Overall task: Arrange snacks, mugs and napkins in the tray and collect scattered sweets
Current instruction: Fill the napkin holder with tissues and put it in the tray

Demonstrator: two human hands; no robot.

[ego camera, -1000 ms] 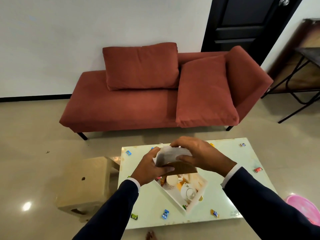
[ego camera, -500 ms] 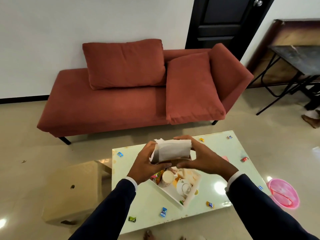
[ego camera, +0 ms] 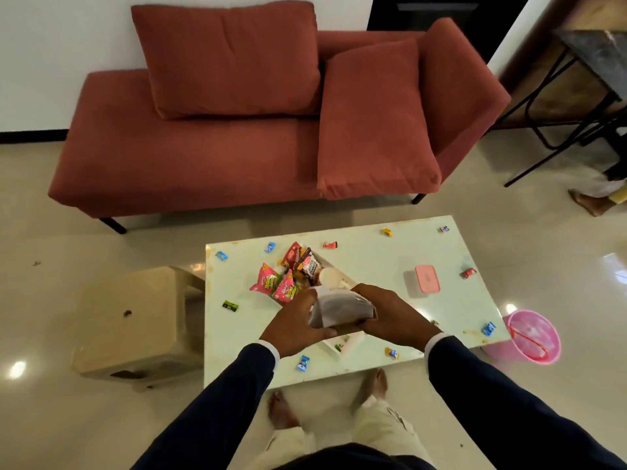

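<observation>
Both hands hold a stack of white napkins in a brown holder [ego camera: 339, 310] just above the white tray [ego camera: 342, 346] on the pale green table [ego camera: 373, 266]. My left hand [ego camera: 293, 325] grips its left side, my right hand [ego camera: 390, 315] its right. Pink and red snack packets [ego camera: 288, 276] and a white mug [ego camera: 329, 276] fill the tray's far part. The hands hide the tray's middle. Several wrapped sweets lie scattered on the table, such as a blue sweet [ego camera: 303, 363], a red sweet [ego camera: 468, 273] and a yellow sweet [ego camera: 387, 232].
A pink-lidded box [ego camera: 425, 279] sits on the table's right half. A beige stool [ego camera: 135, 320] stands left of the table, a pink bucket [ego camera: 532, 335] at its right corner. A red sofa [ego camera: 237, 147] is behind. Another person's foot [ego camera: 590, 201] shows at right.
The view has tilted down and the hands have lowered the napkin holder toward the tray. The snack packets and the pink-lidded box are now in sight.
</observation>
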